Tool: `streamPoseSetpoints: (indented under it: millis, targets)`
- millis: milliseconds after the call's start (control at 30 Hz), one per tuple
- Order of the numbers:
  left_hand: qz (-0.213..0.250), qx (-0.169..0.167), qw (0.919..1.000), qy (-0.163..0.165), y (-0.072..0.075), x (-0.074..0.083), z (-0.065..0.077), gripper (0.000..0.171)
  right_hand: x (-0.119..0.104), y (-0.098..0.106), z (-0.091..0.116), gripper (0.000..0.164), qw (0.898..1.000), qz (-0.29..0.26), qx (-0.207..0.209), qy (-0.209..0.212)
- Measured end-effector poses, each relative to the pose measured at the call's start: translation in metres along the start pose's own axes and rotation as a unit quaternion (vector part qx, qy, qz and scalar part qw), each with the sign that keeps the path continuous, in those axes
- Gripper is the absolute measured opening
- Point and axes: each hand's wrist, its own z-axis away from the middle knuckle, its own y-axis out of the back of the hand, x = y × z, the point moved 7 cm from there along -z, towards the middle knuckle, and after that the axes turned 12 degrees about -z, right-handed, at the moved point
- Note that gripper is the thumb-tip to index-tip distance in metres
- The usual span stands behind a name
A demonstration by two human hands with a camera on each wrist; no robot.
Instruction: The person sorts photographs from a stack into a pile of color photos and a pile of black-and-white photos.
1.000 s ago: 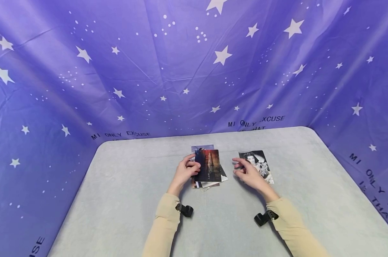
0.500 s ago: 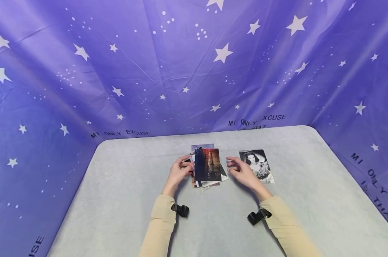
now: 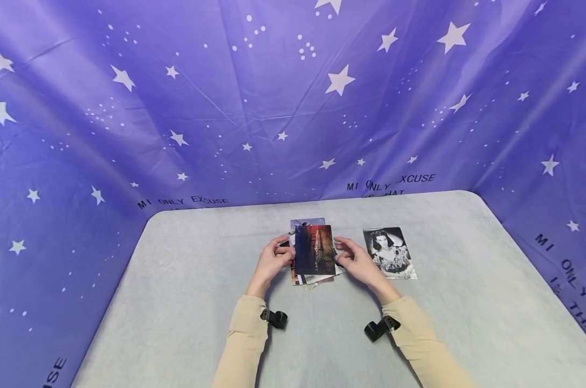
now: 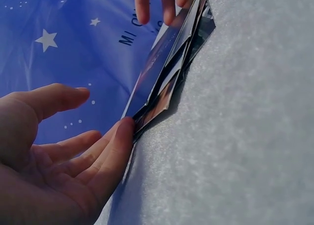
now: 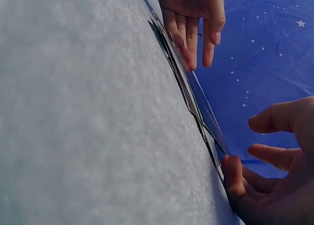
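A loose, uneven stack of photo cards lies on the table in the head view. Its top card [image 3: 314, 250] is dark with red and gold tones, and a bluish card [image 3: 307, 221] sticks out behind it. My left hand [image 3: 272, 263] is at the stack's left side, and its fingertips [image 4: 126, 129] touch the card edges with the thumb held apart. On the opposite side is my right hand [image 3: 359, 263], fingertips [image 5: 231, 167] right at the edge and thumb raised away. The card edges in both wrist views fan apart slightly.
A black-and-white portrait photo [image 3: 391, 254] lies alone to the right of my right hand. The grey table [image 3: 200, 323] has a rounded far edge. A purple curtain [image 3: 273, 97] with white stars hangs behind it and along both sides.
My right hand has moved left from over the black-and-white photo to the stack's right edge. My left hand has drawn off the top card to the stack's left edge.
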Motion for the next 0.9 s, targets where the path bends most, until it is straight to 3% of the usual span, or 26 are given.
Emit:
streamPoseSetpoints:
  millis: [200, 600, 900]
  targets:
    - [0.02, 0.008, 0.9998, 0.007, 0.0, -0.014, -0.006, 0.054, 0.005, -0.003, -0.003, 0.054, 1.0, -0.013, -0.009, 0.018]
    - [0.051, -0.003, 0.9985, 0.02, -0.004, -0.014, 0.0, 0.054, 0.002, -0.007, -0.001, 0.059, 1.0, -0.012, 0.008, 0.007]
    - [0.067, -0.003, 0.9976, 0.015, -0.005, -0.017, 0.003, 0.053, 0.005, -0.01, 0.001, 0.061, 0.998, -0.051, 0.012, -0.021]
